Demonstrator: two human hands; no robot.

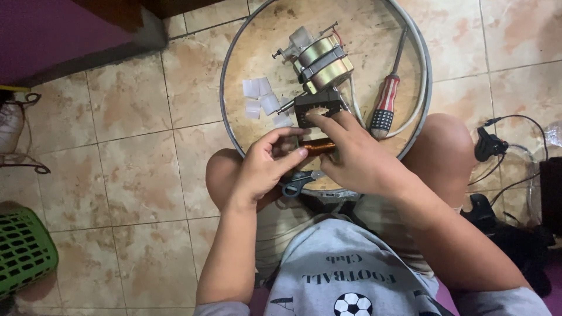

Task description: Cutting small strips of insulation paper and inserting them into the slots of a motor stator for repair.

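- A round shallow tray (234,126) with a grey rim rests across the person's knees and holds the loose parts: a small motor (322,61) with a brass-coloured band at the far side, a cluster of clear plastic pieces (260,99) to the left, and a screwdriver (384,105) with a red-and-white striped handle lying beside a white cable (417,108) along the right rim.
- A dark square metal frame (318,105) sits near the tray's middle — the right hand (357,158) reaches over it, forefinger laid on its near edge.
- The copper coil (319,146) lies between the two hands, just below the frame. The left hand (263,169) pinches its left end, fingers narrow around it; the right hand's fingers close over its right end.
- A pair of blue-handled pliers (294,184) lies at the tray's near edge, partly hidden under the hands.
- The floor (129,152) is beige marbled tile. A green slatted basket (23,248) stands at the lower left, and black cables (497,146) lie to the right.
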